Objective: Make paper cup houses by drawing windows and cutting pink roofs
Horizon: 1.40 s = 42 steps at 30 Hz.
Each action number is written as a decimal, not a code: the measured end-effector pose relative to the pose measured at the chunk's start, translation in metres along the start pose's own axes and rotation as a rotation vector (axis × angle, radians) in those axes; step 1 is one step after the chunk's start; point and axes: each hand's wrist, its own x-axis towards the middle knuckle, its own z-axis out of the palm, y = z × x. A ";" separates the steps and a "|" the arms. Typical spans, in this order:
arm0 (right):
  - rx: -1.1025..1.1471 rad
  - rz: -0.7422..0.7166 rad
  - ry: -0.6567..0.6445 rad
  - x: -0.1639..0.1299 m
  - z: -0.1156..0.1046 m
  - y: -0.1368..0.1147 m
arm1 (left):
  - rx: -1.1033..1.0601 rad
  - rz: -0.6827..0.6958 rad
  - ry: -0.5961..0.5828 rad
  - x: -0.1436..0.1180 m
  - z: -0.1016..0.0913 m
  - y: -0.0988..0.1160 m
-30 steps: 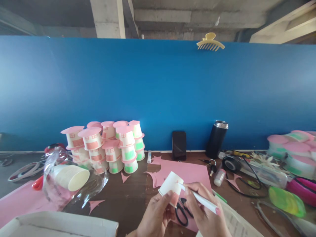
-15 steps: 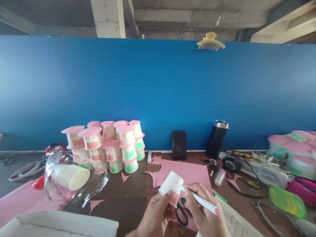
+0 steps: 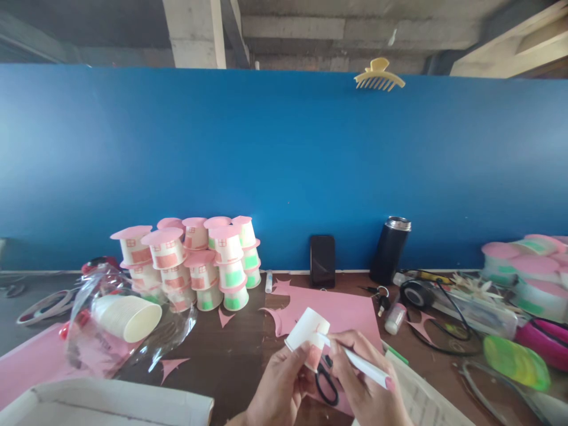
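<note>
Against blue wall, above cluttered surface: left hand pinching paper cup, right hand gripping white pen, wrists cut off.

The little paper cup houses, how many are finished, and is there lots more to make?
Done: a stack of pink-roofed paper cup houses stands by the blue wall, with more at the far right. In hand: the left hand holds a white paper cup while the right hand puts a white pen to it. Left: plain cups wait in the clear plastic bag.
</note>
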 end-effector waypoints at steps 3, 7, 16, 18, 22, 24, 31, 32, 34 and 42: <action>0.004 -0.016 -0.001 0.001 0.001 0.000 | 0.002 0.004 -0.013 0.000 0.001 0.000; 0.002 -0.048 -0.005 0.000 0.001 -0.001 | -0.002 0.004 -0.012 0.000 0.001 0.000; 0.000 -0.060 -0.006 0.001 0.001 0.000 | -0.005 -0.009 0.000 0.000 0.002 0.002; -0.011 -0.067 -0.004 0.001 0.001 0.000 | -0.002 -0.010 0.008 -0.001 0.003 0.003; -0.029 -0.068 -0.004 -0.001 0.001 -0.001 | -0.001 -0.007 -0.001 -0.001 0.004 0.003; -0.023 -0.058 -0.011 -0.001 0.001 -0.002 | -0.001 -0.006 -0.002 -0.001 0.004 0.003; 0.086 -0.077 0.094 0.003 -0.002 -0.010 | -0.196 -0.113 0.263 0.001 0.004 0.010; 0.098 -0.068 0.124 0.004 -0.003 -0.011 | -0.223 -0.132 0.299 0.001 0.005 0.012; 0.113 -0.040 0.169 0.006 -0.004 -0.010 | -0.254 -0.160 0.313 0.002 0.005 0.016; 0.101 -0.017 0.210 0.009 -0.003 -0.007 | -0.277 -0.211 0.261 0.003 0.005 0.017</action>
